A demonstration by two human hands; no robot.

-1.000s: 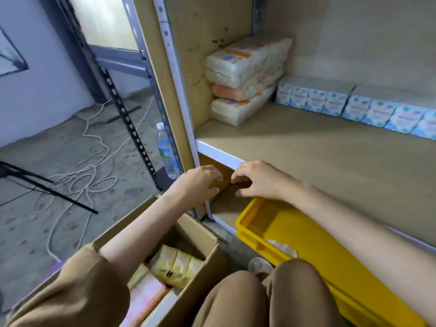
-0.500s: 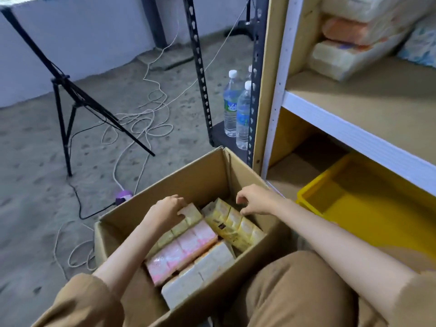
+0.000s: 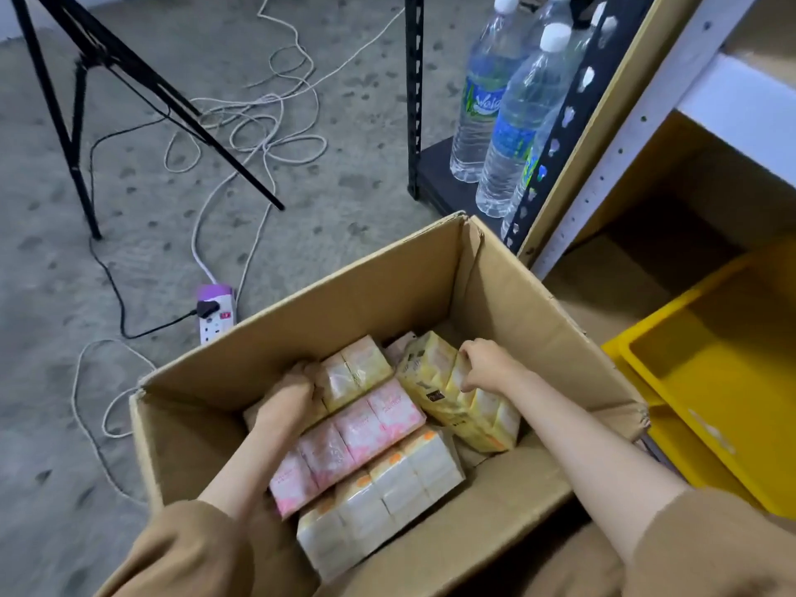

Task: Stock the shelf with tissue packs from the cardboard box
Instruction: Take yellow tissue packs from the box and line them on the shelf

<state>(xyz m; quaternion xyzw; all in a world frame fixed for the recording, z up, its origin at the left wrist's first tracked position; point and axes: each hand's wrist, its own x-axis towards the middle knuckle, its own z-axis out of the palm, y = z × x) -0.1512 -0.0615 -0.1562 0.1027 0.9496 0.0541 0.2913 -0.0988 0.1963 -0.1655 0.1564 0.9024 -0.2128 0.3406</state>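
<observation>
Grips have dropped from shelf (image 3: 732, 105) into cardboard box (image 3: 387, 286): right grip (image 3: 484, 366) clasps yellow pack (image 3: 469, 413), left grip (image 3: 293, 392) seemingly clutches pale pack (image 3: 355, 372), so another load begins

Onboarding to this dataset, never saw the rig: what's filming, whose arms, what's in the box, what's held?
No machine: a person works bare-handed. The one view comes from a camera on their head, looking down. On the floor stands an open cardboard box of tissue packs. The left hand curls round the end of a pale pack; the right hand grips a yellow pack. A pink pack and a white-orange pack lie between the arms. Right of the box, a yellow crate sits on the bottom shelf. Beyond: water bottles, a tripod, a power strip.
</observation>
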